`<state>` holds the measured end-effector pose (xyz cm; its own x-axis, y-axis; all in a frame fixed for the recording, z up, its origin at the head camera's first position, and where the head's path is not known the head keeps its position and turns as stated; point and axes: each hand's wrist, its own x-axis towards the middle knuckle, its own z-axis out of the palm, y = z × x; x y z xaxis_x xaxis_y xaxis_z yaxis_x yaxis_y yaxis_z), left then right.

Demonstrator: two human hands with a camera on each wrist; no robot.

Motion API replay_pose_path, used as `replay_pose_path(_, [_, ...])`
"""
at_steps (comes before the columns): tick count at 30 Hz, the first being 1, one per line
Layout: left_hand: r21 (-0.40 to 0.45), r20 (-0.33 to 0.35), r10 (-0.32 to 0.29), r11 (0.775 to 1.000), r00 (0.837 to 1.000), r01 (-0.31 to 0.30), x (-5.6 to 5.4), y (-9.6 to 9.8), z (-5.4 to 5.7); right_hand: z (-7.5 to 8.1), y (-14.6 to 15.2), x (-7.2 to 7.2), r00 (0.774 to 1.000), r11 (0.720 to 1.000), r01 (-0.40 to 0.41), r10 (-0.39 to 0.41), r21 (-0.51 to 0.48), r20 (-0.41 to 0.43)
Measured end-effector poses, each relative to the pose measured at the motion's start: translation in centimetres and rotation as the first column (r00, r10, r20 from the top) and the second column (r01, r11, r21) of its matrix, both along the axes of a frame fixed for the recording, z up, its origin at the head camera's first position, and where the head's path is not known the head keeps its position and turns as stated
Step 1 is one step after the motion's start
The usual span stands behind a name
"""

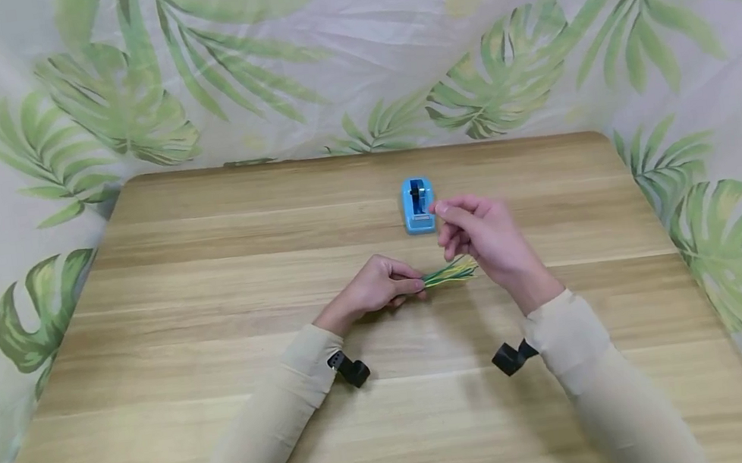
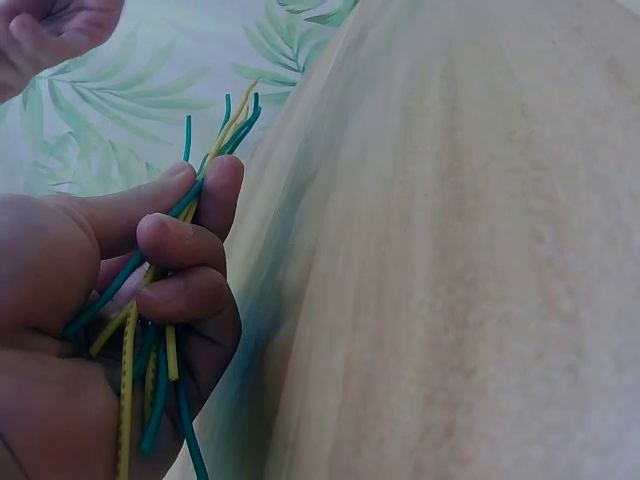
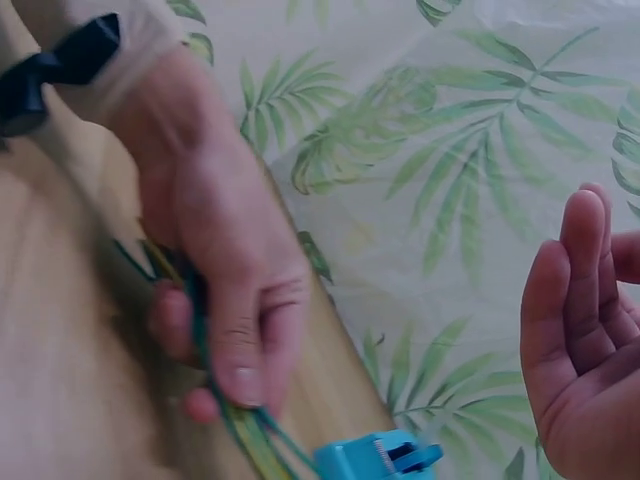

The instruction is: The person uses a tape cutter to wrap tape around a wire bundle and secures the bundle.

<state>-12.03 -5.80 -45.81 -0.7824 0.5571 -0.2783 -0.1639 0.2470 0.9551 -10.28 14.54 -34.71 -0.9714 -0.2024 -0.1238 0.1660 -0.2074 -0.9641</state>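
Note:
My left hand (image 1: 380, 284) grips a bundle of thin green and yellow wires (image 1: 451, 273) above the middle of the table. The loose ends fan out to the right past the thumb. In the left wrist view, the wires (image 2: 126, 390) cross the palm, and some ends hang below the curled fingers. My right hand (image 1: 485, 237) is raised just above the wire ends, thumb and forefinger tips close together. Whether anything thin sits between them is too small to see. Close by these fingertips stands a small blue tape dispenser (image 1: 422, 227). The right wrist view shows the dispenser (image 3: 350, 462) beyond the wires.
The wood-grain table (image 1: 206, 235) spreads out on all sides of the hands. Behind it and along its sides hangs a pale leaf-print cloth (image 1: 376, 32). A black wrist camera (image 1: 352, 371) is strapped on the left forearm, another (image 1: 511, 358) on the right.

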Motion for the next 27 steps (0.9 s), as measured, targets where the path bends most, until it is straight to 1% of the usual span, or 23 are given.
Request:
replay_pose_path(5, [-0.007, -0.003, -0.009, 1.000, 1.000, 0.009, 0.1, 0.0, 0.0, -1.1, 0.0, 2.0, 1.000, 0.999, -0.002, 0.001, 0.036, 0.029])
replay_pose_path(10, [0.008, 0.002, -0.008, 1.000, 1.000, 0.008, 0.1, 0.2, 0.1, -2.0, 0.1, 3.5, 0.999, 0.998, -0.010, 0.007, 0.060, 0.047])
replay_pose_path(13, [0.017, 0.009, -0.001, 1.000, 1.000, 0.000, 0.0, 0.4, 0.2, -2.6, 0.2, 4.2, 0.998, 0.998, -0.016, 0.012, 0.067, 0.062])
replay_pose_path(18, [0.007, 0.018, 0.004, 1.000, 1.000, -0.004, 0.0, 0.7, 0.5, -3.4, 0.2, 5.1, 0.996, 0.998, -0.018, 0.013, 0.060, 0.092])
replay_pose_path(22, [0.003, 0.016, 0.000, 1.000, 1.000, 0.000, 0.0, 0.8, 0.5, -4.1, 0.4, 5.6, 0.993, 0.998, -0.015, 0.009, 0.055, 0.116])
replay_pose_path(27, [-0.004, 0.011, -0.012, 1.000, 1.000, 0.012, -0.1, 1.0, 0.5, -4.9, 0.5, 6.1, 0.991, 0.997, -0.016, 0.006, 0.072, 0.136])
